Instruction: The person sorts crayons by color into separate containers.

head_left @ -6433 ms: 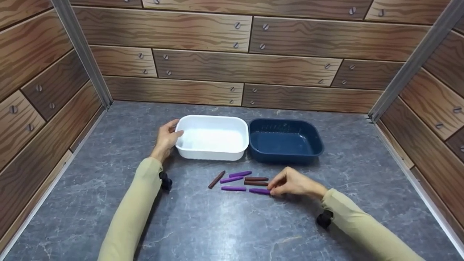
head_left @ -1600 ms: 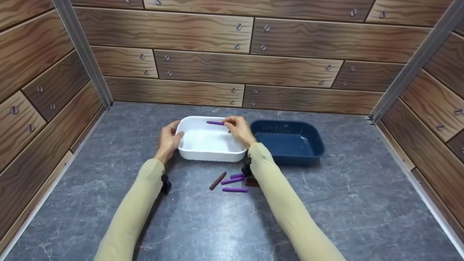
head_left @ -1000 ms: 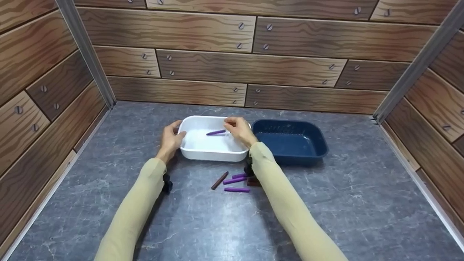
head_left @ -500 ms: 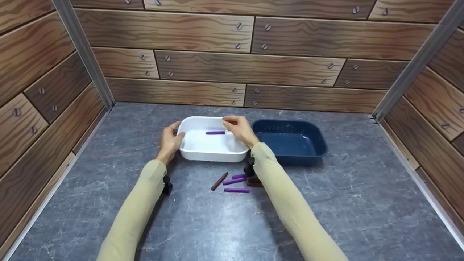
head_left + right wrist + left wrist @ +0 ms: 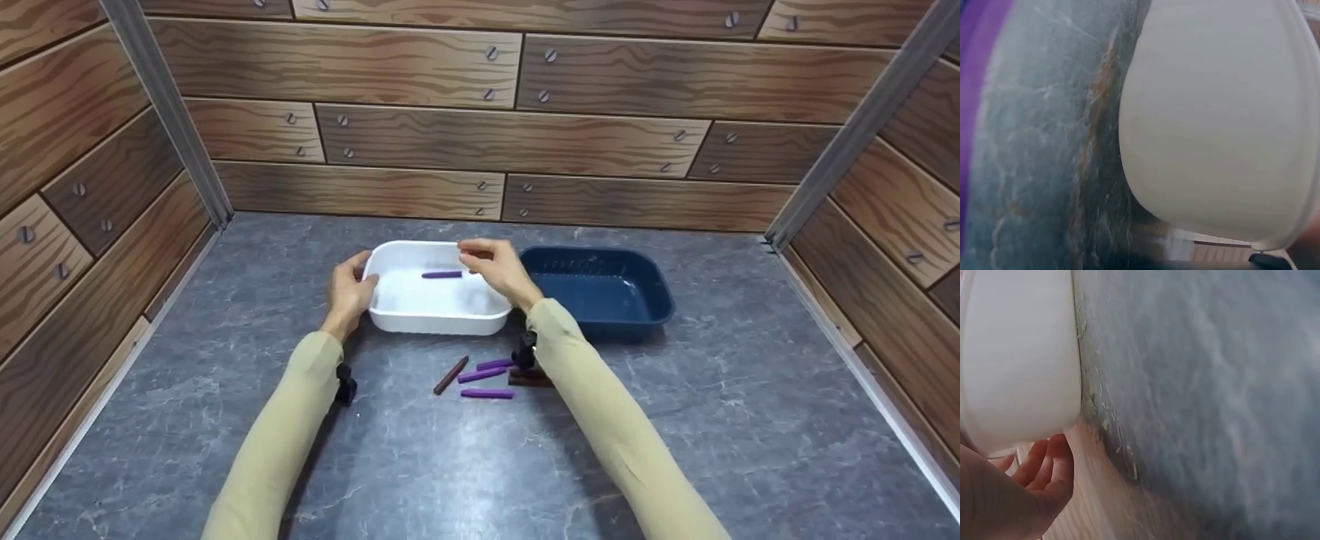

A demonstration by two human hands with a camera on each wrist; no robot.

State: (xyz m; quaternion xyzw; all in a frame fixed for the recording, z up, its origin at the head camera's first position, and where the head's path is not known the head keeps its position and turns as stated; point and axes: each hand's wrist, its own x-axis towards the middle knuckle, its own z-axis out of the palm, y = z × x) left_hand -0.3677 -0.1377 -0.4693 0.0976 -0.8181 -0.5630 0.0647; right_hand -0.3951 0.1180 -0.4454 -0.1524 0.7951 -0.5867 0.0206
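My left hand holds the left end of a white plastic tub, thumb over the rim. In the left wrist view its fingers curl against the tub's outer wall. Above the tub's right side hovers my right hand, empty, thumb and forefinger slightly apart. One purple crayon lies on the tub's floor. On the table in front are three purple crayons, the nearest one lying crosswise, a slanted brown crayon and more brown crayons, partly hidden by the right forearm.
A dark blue tub stands just right of the white one, partly behind my right hand and wrist. Wood-patterned walls enclose the grey marbled table at the back and both sides.
My right hand picked up a purple crayon from the table, carried it over the white tub and let it drop inside. Its fingers have since loosened. My left hand stays on the rim.
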